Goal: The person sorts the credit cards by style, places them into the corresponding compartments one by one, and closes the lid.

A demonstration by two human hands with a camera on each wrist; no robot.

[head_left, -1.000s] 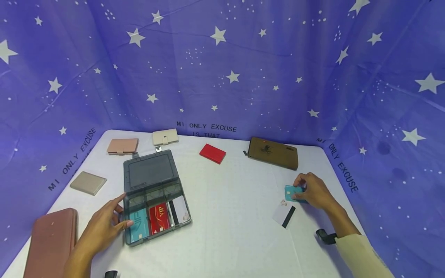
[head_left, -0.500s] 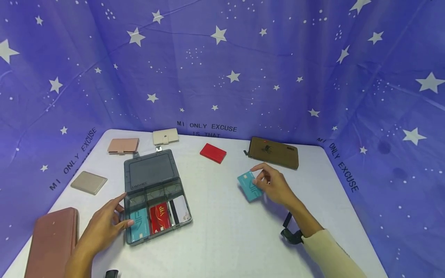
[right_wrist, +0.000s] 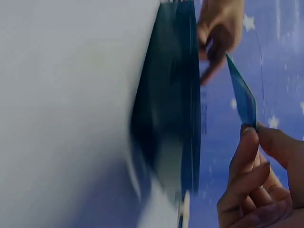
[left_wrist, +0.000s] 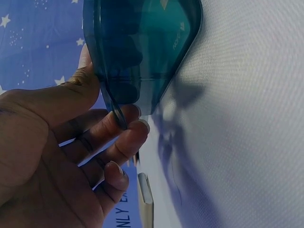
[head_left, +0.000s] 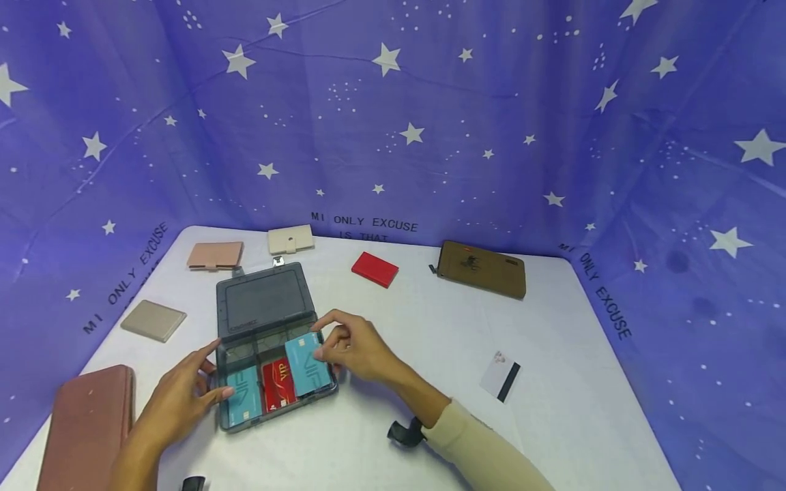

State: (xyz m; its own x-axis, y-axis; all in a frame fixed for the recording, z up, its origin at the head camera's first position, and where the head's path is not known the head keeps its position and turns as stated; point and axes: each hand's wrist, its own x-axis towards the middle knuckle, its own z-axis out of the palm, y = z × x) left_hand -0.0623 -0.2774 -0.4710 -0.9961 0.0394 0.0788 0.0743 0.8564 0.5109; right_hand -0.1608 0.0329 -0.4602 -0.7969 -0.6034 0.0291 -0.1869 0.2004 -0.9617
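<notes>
A grey translucent compartment box lies with its lid folded back, left of the middle. My left hand grips its left side, the thumb over the rim and the fingers along the outside. In the left wrist view, the fingers are bent against the box wall. A teal VIP card is pinched by its edge between the right hand's thumb and fingers. It is tilted above the right front compartment. Another teal card and a red VIP card lie in the compartments to its left.
A white card with a black stripe lies at right. Around the back and left are a brown zip pouch, red case, cream wallet, pink wallet, beige cardholder and reddish-brown wallet.
The right hand has picked the teal card up from the right side of the table and carried it left to above the box. The left hand has stayed on the box.
</notes>
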